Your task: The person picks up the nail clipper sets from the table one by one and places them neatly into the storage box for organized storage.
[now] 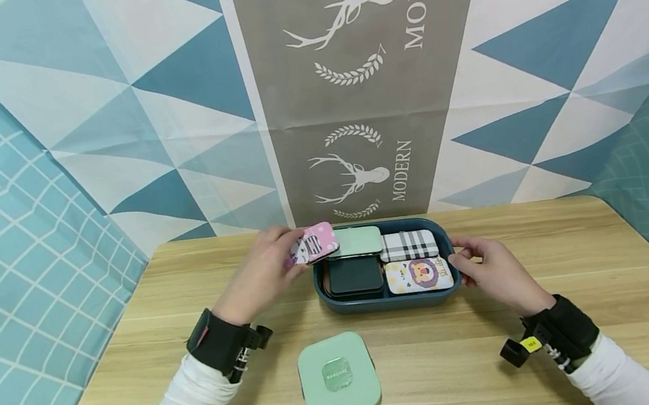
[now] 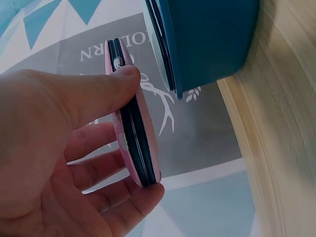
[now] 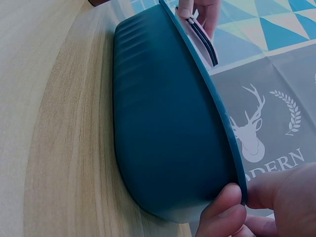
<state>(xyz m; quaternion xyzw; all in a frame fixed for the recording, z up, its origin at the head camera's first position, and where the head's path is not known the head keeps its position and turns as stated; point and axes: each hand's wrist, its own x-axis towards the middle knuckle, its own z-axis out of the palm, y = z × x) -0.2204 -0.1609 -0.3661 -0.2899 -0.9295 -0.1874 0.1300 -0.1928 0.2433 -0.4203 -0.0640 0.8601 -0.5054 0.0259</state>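
Note:
My left hand (image 1: pixel 261 276) pinches a small pink case (image 1: pixel 321 238) with a cartoon print between thumb and fingers, raised over the left end of a dark blue oblong bin (image 1: pixel 359 306). Its dark edge and small metal clasp face the left wrist view. Inside the bin lie a light green case (image 1: pixel 362 242), a dark green case (image 1: pixel 353 275), a black-and-white plaid case (image 1: pixel 409 246) and a case with a lion print (image 1: pixel 402 278). At the bin's right end, my right hand (image 1: pixel 495 271) pinches the rim between thumb and fingers.
A square mint-green case (image 1: pixel 341 399) with MANICURE on its lid lies on the wooden table (image 1: pixel 450 366) in front of the bin. Behind the table's far edge hangs a patterned cloth (image 1: pixel 341 102); blue tile-patterned cloth flanks both sides.

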